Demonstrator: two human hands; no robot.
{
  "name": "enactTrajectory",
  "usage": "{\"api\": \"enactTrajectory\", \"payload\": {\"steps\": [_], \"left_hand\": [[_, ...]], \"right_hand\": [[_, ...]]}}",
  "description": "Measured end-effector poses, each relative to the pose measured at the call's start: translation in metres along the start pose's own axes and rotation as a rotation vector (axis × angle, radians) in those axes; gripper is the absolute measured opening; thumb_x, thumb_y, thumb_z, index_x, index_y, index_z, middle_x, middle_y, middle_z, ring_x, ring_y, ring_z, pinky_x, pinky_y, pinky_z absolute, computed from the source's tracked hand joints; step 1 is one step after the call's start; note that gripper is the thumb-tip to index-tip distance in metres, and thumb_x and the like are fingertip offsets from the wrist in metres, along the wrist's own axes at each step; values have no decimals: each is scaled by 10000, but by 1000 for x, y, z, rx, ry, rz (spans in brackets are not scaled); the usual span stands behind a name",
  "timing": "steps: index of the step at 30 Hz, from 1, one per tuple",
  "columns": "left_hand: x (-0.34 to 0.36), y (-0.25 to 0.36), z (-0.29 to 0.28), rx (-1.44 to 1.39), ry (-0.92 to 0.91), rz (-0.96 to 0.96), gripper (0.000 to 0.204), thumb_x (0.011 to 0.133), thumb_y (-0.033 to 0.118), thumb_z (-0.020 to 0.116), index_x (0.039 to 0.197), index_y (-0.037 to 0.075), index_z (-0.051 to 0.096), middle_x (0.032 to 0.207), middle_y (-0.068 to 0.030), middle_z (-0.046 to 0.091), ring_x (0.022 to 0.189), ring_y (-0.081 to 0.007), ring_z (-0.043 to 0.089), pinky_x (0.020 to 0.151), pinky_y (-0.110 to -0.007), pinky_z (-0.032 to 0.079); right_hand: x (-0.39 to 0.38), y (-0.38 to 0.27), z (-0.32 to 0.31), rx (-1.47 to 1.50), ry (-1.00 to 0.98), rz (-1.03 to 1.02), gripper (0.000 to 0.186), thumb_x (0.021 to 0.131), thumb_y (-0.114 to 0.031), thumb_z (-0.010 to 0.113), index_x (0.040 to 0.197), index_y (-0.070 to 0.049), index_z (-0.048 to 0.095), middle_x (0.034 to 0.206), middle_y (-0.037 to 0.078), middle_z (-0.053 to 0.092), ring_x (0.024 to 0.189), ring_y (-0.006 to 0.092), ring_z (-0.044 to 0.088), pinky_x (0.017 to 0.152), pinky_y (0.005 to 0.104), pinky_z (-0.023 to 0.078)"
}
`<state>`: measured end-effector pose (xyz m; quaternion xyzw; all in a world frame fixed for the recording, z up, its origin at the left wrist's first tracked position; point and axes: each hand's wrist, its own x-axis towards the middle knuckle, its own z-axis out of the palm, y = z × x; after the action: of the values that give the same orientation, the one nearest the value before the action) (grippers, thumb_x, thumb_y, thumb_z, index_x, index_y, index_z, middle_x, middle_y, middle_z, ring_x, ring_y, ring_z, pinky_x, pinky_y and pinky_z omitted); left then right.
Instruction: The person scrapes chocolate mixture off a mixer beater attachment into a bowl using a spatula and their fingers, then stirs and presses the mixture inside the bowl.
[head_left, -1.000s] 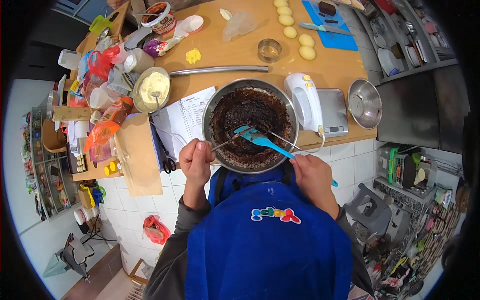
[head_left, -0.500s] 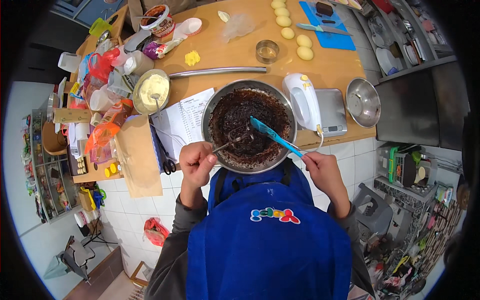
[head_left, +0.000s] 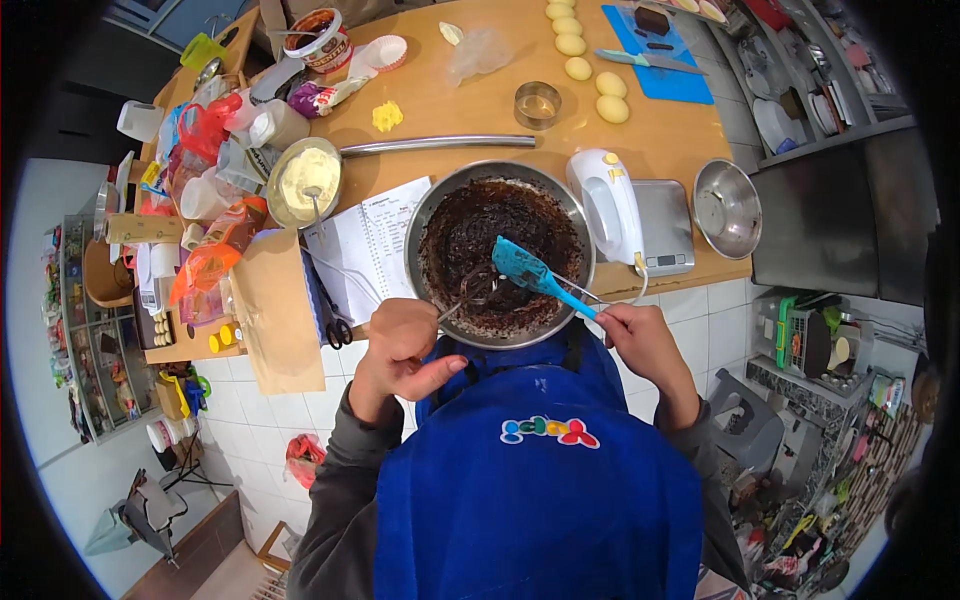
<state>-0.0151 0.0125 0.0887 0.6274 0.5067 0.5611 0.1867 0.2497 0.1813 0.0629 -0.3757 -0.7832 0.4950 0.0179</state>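
Observation:
A wide metal bowl (head_left: 420, 262) at the table's front edge holds a dark, crumbly chocolate-coloured mixture (head_left: 490, 222). My right hand (head_left: 645, 345) grips the handle of a blue spatula (head_left: 522, 266), whose flat head lies over the mixture. At the bowl's near-left rim is my left hand (head_left: 405, 350), its fingers curled round the shaft of a wire beater (head_left: 478, 288) and its thumb sticking out. The beater's loops rest in the mixture, close to the spatula head. Beyond the bowl's right side lies a white hand mixer (head_left: 607, 205) without beaters showing.
A grey kitchen scale (head_left: 662, 225) and an empty metal bowl (head_left: 727, 205) stand to the right. On the left are an open notebook (head_left: 375, 235), a bowl of cream-coloured mixture (head_left: 290, 190) and scissors (head_left: 338, 332). Pale dough balls (head_left: 611, 108) and a blue board with a knife (head_left: 655, 62) lie farther back.
The spatula head has turned flatter and shifted slightly left. My left hand has moved down and rolled, its thumb now stretched out to the right; the beater shaft has tilted with it.

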Motion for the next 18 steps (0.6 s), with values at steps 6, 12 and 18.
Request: {"api": "enactTrajectory", "payload": {"steps": [6, 12, 18], "left_hand": [[7, 6, 2, -12, -109, 61, 451, 603, 141, 714, 494, 96, 278, 451, -32, 262, 367, -224, 299, 389, -340, 186], [8, 4, 1, 0, -160, 79, 484, 647, 157, 720, 486, 101, 266, 444, -33, 240, 359, -224, 292, 380, -340, 173], [7, 3, -4, 77, -209, 19, 502, 633, 114, 768, 486, 118, 288, 450, -39, 284, 389, -248, 354, 382, -348, 222]], "right_hand": [[11, 2, -10, -84, -139, -3, 172, 862, -156, 601, 797, -2, 639, 657, 181, 591, 569, 335, 564, 543, 385, 434], [9, 1, -1, -251, -15, -98, 163, 847, -180, 604, 795, -32, 646, 683, 182, 596, 636, 377, 573, 566, 427, 442], [-2, -8, -9, -241, 73, -107, 144, 837, -183, 614, 761, -62, 637, 668, 151, 589, 628, 350, 577, 558, 431, 440]]}}
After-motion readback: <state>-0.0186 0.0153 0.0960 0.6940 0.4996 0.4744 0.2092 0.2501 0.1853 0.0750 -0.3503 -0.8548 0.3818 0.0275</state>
